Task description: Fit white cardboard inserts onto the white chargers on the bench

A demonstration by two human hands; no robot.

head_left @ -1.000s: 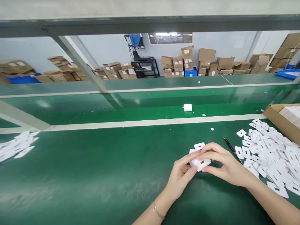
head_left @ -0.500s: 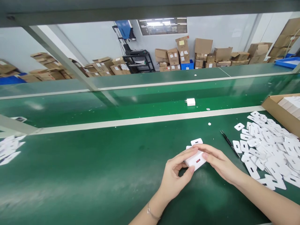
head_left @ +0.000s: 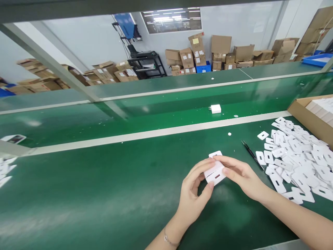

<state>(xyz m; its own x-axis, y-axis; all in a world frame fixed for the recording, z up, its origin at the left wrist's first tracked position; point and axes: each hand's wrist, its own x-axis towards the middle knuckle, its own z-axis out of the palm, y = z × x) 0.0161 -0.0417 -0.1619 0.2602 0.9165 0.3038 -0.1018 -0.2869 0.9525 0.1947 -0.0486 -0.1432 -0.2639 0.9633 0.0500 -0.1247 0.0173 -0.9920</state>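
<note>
Both my hands meet over the green table and hold one small white charger block [head_left: 215, 174] with a dark slot on its face. My left hand [head_left: 194, 192] pinches it from the left with thumb and fingers curled. My right hand [head_left: 240, 177] grips its right side with its fingers closed on it. A white flat cover piece [head_left: 215, 154] lies on the table just behind the block, touching it or nearly so.
A heap of several white cover pieces [head_left: 293, 156] spreads at the right, with black tweezers [head_left: 252, 154] beside it. A cardboard box [head_left: 309, 118] sits at the far right. A lone white charger [head_left: 215, 109] rests on the conveyor belt [head_left: 156, 114]. More white pieces [head_left: 5, 170] lie at the left edge.
My hands stay on the block and turn it slightly; the slot now faces more downward. The view has tipped and shifted, so everything sits a little higher and further left in the picture.
</note>
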